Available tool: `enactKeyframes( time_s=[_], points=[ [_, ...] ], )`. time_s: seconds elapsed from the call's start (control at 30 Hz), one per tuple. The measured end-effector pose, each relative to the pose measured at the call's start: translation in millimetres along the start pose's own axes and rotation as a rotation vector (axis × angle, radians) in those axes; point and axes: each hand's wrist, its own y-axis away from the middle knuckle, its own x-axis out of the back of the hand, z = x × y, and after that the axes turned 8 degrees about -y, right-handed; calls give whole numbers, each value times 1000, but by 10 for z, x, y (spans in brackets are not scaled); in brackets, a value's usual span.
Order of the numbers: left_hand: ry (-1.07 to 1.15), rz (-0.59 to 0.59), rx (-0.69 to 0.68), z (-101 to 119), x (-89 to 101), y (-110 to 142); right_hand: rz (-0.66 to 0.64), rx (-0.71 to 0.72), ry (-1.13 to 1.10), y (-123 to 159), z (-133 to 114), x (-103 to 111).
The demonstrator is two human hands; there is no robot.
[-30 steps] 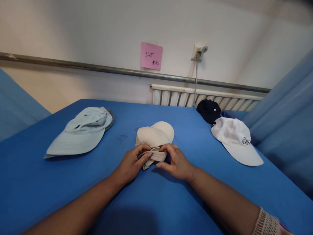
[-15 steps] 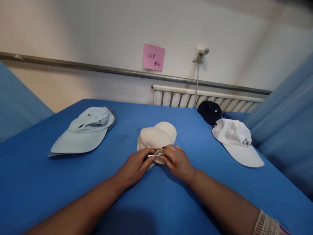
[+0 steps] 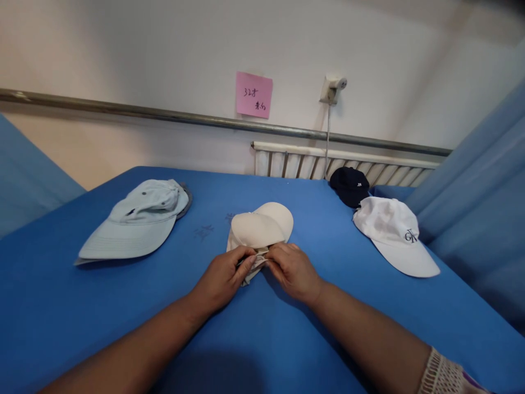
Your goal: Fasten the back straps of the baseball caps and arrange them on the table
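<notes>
A beige baseball cap (image 3: 258, 229) lies in the middle of the blue-covered table (image 3: 197, 339), its back strap edge toward me. My left hand (image 3: 227, 272) pinches the strap side from the left, thumb and fingers closed on it. From the right, my right hand (image 3: 292, 269) grips the other part of the strap between thumb and fingers. The two hands almost meet at the strap, and my fingers partly hide the fastening there. The cap's crown and brim point away from me.
On the left lies a pale blue cap (image 3: 137, 219) with a grey cap (image 3: 187, 198) behind it. A white cap (image 3: 389, 230) and a dark navy cap (image 3: 349, 186) sit at the right. Behind the table are a radiator (image 3: 295, 163) and a metal rail (image 3: 184, 119); a blue curtain (image 3: 476, 197) hangs right.
My fingers have shifted slightly on the strap of the beige cap, and the right hand sits a little closer to the left. The whole view has moved slightly.
</notes>
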Motion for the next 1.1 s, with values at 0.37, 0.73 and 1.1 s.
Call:
enactKeyframes(
  time_s=[0.37,0.73,1.1],
  points=[
    [-89,-1,-145,-30,-75,21,19,-60,-240,-7,63,-9],
    [-160,-26,-257,-26,-35,28,-10,-140,-299,42,-47,43],
    [-122,-38,-230,94,108,131,81,-30,-436,98,-43,-55]
  ],
)
